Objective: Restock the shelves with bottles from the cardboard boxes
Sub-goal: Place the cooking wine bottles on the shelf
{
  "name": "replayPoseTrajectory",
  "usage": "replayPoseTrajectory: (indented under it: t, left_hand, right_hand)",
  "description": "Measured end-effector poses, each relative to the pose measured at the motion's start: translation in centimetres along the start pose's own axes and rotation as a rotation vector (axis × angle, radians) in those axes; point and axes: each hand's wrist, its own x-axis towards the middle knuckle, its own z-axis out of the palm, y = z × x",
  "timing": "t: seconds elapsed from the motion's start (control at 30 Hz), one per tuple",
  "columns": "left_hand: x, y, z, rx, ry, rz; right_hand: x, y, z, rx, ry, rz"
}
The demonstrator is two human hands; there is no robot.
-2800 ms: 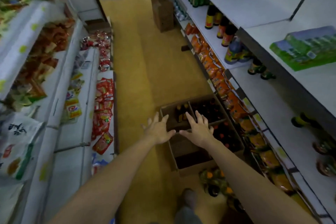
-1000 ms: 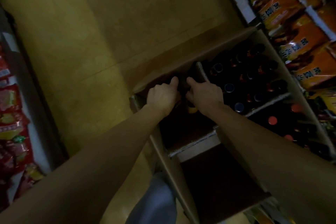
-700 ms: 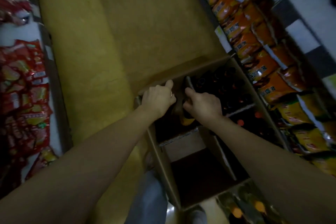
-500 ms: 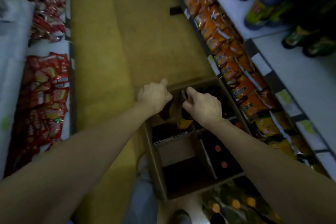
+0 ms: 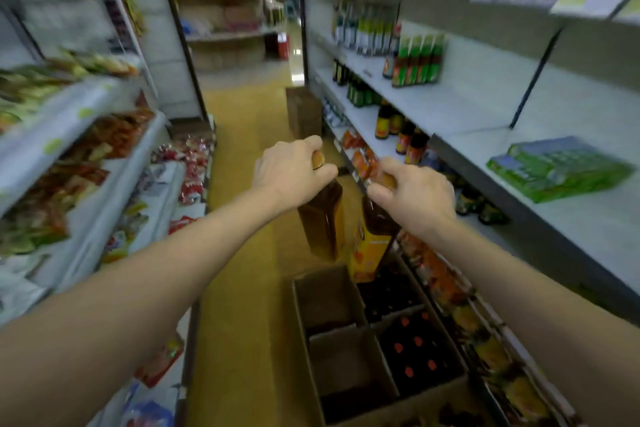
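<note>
**Two bottles held above the boxes in a shop aisle**

Two dark bottles hang by their necks over the cardboard boxes (image 5: 377,340) on the aisle floor. The left bottle (image 5: 323,218) is gripped at its cap by the left hand (image 5: 291,173); the right bottle (image 5: 372,239), yellow-labelled, is gripped likewise by the right hand (image 5: 412,194). More bottles fill the boxes' right-hand compartments. The shelf (image 5: 450,107) to the right carries similar bottles.

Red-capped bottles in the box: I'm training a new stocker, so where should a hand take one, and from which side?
Take it by the neck just under the cap, coming straight down from above. The red-capped bottles stand upright and packed tight in the cardboard box, so only their tops show. Both hands already carry bottles that way.
</note>
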Motion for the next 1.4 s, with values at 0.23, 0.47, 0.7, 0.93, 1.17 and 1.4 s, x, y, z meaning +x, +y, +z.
replayPoseTrajectory:
  t: [0.23,0.47,0.7,0.93,1.17,1.4]
  left_hand:
    - [-11.4,6.7,-17.2,0.067,0.227,0.115]
    - [-18.3,14.3,-31.6,0.135,0.281,0.255]
    - [-24.8,23.0,-40.6,0.117,0.422,0.338]
    - [-31.1,32.5,-39.9,0.126,0.41,0.4]
    - [-33.1,42.3,-38.4,0.014,0.324,0.514]
    - [-32.8,50.8,-38.8,-0.13,0.381,0.728]
  right_hand:
    - [-8.8,-7.3,-18.5,-0.036,0.18,-0.043]
    - [-17.1,-11.4,-36.2,-0.093,0.322,-0.086]
    - [-25.1,-12.0,-47.0,-0.125,0.378,-0.106]
    - [-36.5,-7.5,-54.6,-0.151,0.43,0.008]
    - [-44.4,-2.6,-60.1,-0.28,0.436,0.169]
    - [-49.2,1.0,-63.8,-0.366,0.513,0.323]
